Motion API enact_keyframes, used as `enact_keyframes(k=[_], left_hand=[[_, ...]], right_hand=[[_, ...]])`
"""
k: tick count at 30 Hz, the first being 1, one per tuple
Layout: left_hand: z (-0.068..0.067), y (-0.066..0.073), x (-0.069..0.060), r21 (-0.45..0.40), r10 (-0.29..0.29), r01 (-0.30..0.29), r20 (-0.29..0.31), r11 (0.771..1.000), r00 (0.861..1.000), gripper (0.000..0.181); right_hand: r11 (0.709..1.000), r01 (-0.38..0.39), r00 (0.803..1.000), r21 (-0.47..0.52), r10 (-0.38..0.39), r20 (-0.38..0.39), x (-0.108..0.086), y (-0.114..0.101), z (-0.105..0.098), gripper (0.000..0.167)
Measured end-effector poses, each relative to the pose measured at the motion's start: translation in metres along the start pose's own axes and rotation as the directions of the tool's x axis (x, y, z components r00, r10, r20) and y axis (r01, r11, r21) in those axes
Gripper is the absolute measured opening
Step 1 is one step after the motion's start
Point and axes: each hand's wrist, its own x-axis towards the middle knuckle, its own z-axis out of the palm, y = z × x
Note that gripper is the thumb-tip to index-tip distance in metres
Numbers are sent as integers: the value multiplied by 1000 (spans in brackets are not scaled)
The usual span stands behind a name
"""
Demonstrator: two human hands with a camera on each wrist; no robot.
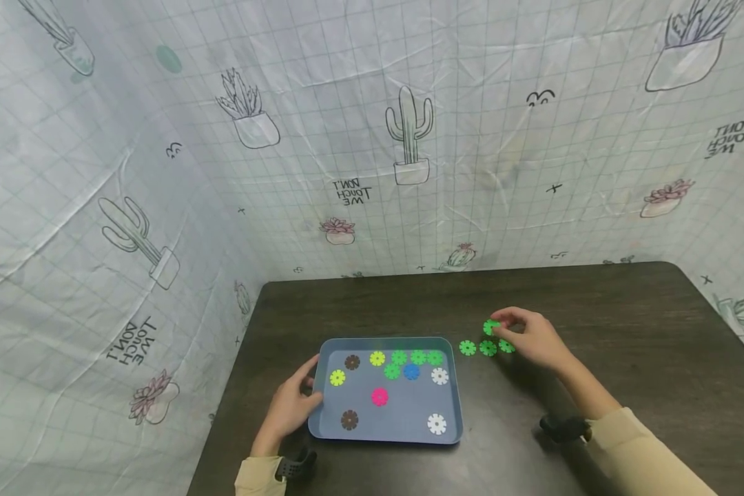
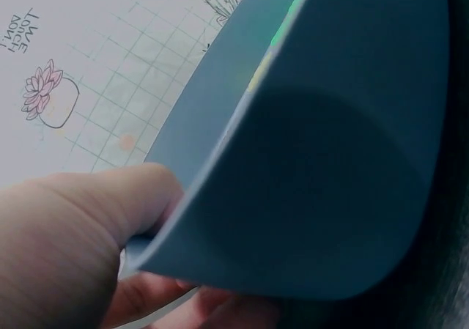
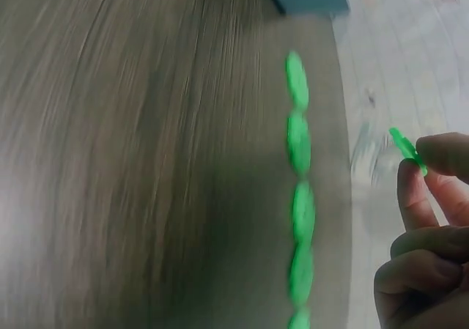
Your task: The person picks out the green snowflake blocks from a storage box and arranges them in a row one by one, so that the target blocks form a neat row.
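My left hand [image 1: 288, 406] grips the left rim of a grey-blue tray [image 1: 393, 424]. In the left wrist view, the thumb [image 2: 139, 197] lies over the tray wall [image 2: 330, 182] while the other fingers are outside and partly hidden. My right hand [image 1: 536, 341] pinches a green notched plastic disc [image 3: 407, 150] between thumb and fingertips, above the table to the right of the tray. Below that hand, several green discs [image 1: 468, 348] lie in a row on the table; part of the row is hidden by the hand in the head view.
Inside the tray lie green discs [image 1: 418, 357], yellow discs [image 1: 377, 358], brown discs [image 1: 349, 419], white discs [image 1: 437, 424], a blue disc [image 1: 412, 372] and a pink disc [image 1: 379, 397]. The dark wooden table [image 1: 359, 310] meets a printed cloth [image 1: 490, 220] behind.
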Motion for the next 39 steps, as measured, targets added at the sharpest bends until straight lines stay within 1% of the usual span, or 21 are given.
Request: enact_keyframes(k=[4,9,13,16,21,25,29,31,33,35,39], left_hand=[[0,1,-1,-4,7,-7,-3,1000,1000,75],[1,-1,-1,5,13,-13,-1,1000,1000,74],[2,-2,-2,4,7,-7,4,1000,1000,73],[2,-2,-2,-2,10,-10,5,1000,1000,73],[2,-1,-1,-2,14,-14,2,1000,1000,74],[1,0,-1,3,11,-11,0,1000,1000,74],[1,0,-1,3,7,-7,2,1000,1000,75],[1,1,-1,4,5,-5,0,1000,1000,75],[1,1,-1,7,3,-3,-3,1000,1000,75],[1,1,-1,6,-1,1,-5,1000,1000,75],[1,1,-1,5,-5,5,-3,1000,1000,75]], right_hand=[[997,-68,998,-36,67,-17,-10,22,-19,31],[985,-160,986,-71,157,-46,-24,45,-38,38],[970,-214,975,-117,203,-94,-35,62,-45,40],[956,-258,961,-138,240,-135,-43,72,-49,41],[930,-332,937,-160,305,-171,-50,79,-55,43],[915,-345,932,-208,308,-189,-51,79,-56,42],[905,-348,933,-243,310,-182,-51,78,-56,37],[904,-351,933,-243,315,-175,-52,79,-54,35],[905,-351,933,-239,315,-177,-52,79,-53,35],[910,-338,936,-241,297,-190,-52,77,-51,35],[929,-283,950,-240,238,-200,-50,68,-47,36]])
